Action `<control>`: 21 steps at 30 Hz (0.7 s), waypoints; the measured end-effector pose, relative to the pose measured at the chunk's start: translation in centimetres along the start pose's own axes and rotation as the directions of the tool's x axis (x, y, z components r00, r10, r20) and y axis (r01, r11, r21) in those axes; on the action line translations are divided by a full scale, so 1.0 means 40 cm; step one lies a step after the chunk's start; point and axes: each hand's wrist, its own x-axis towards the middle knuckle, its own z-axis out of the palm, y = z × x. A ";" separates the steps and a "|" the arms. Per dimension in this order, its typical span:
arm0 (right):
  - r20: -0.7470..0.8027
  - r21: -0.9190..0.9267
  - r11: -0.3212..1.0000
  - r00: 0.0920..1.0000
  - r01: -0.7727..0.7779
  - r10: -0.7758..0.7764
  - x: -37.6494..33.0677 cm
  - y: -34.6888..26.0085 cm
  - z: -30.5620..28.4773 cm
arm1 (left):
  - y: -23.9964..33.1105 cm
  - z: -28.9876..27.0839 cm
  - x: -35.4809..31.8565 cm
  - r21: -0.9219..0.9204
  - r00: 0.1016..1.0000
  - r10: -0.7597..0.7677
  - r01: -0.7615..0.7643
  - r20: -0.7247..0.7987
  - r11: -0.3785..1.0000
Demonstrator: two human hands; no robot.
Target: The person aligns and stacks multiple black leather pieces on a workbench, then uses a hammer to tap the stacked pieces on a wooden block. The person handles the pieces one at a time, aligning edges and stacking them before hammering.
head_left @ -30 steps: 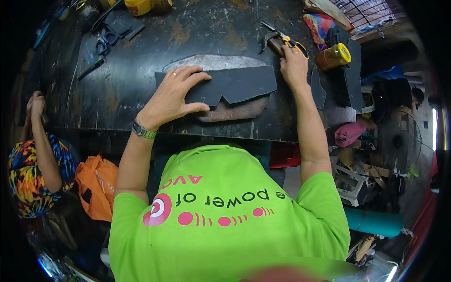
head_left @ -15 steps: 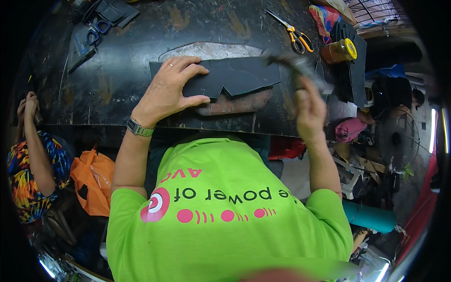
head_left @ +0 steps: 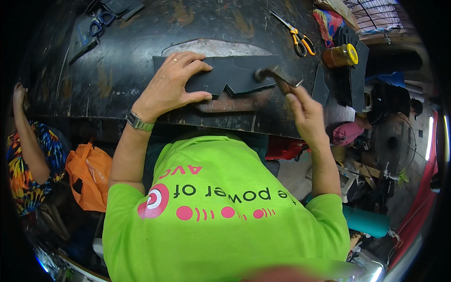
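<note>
A black sheet piece [head_left: 244, 73], looking like leather or similar, lies over a worn metal slab [head_left: 216, 47] whose far and near edges stick out beneath it. The piece has a V-shaped notch in its near edge. Resting on its left part, my left hand [head_left: 169, 84] has thumb and fingers spread, pressing it down. In my right hand [head_left: 307, 115] is a hammer [head_left: 283, 83], gripped by its handle. The hammer head is over the right end of the black piece; whether it touches, I cannot tell.
Orange-handled scissors [head_left: 300, 41] and a yellow-lidded jar [head_left: 340, 55] lie on the dark table [head_left: 136, 33] at the far right, beside black cut pieces [head_left: 358, 75]. Blue-handled scissors [head_left: 99, 23] lie far left. Another person's arm [head_left: 30, 141] is at left, near an orange bag [head_left: 89, 176].
The hammer and my right hand have swung left, bringing the hammer head over the black piece's right end. My left hand stays on the piece. The whole view has shifted slightly.
</note>
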 end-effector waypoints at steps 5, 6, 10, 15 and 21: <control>-0.241 0.472 0.799 0.926 0.372 -0.290 0.020 -0.047 0.049 | 0.000 0.000 -0.003 -0.010 1.000 0.000 0.000 0.009 1.000; -0.122 0.161 0.933 0.944 0.323 -0.306 0.036 -0.048 0.068 | -0.001 0.000 -0.002 -0.012 1.000 -0.001 0.001 0.002 1.000; 0.099 0.004 0.999 0.994 0.054 -0.055 0.061 -0.037 0.078 | -0.004 0.001 -0.005 -0.041 1.000 0.006 -0.007 -0.017 0.999; 0.011 0.056 0.998 1.000 -0.013 0.012 0.085 -0.044 0.108 | -0.002 -0.002 -0.005 -0.052 1.000 -0.003 0.003 0.001 0.999; 0.121 0.139 0.988 0.991 -0.067 0.050 0.127 -0.074 0.058 | -0.002 -0.017 0.000 -0.088 0.995 -0.050 0.057 0.082 0.994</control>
